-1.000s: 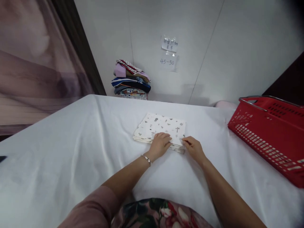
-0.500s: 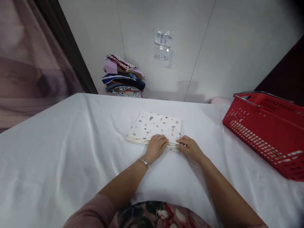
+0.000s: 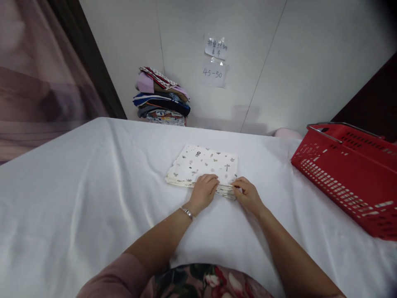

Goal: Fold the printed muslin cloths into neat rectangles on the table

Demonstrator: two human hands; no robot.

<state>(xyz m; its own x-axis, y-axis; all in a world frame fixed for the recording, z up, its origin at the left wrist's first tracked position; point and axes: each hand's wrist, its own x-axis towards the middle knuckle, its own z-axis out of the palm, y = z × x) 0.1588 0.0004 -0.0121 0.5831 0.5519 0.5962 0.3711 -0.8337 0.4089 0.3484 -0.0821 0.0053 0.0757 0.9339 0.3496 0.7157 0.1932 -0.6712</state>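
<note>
A white folded cloth (image 3: 204,163) with small plant and animal prints lies in several layers on the white-covered table. My left hand (image 3: 204,188) is closed over the middle of its near edge, fingers together on top; the thumb is partly hidden. At the near right corner, my right hand (image 3: 246,193) pinches the edge of the layers between thumb and fingers. A silver bracelet (image 3: 187,213) circles my left wrist.
A red shopping basket (image 3: 347,174) with metal handles stands at the right of the white tablecloth (image 3: 93,178). Beyond the far edge is a stack of folded fabrics (image 3: 163,97) against the wall. Paper notes (image 3: 214,74) are taped above, and a curtain (image 3: 40,82) hangs at left.
My right fingers have closed in slightly on the near right corner of the cloth, whose layers stand out a little more there. My left hand stays almost still.
</note>
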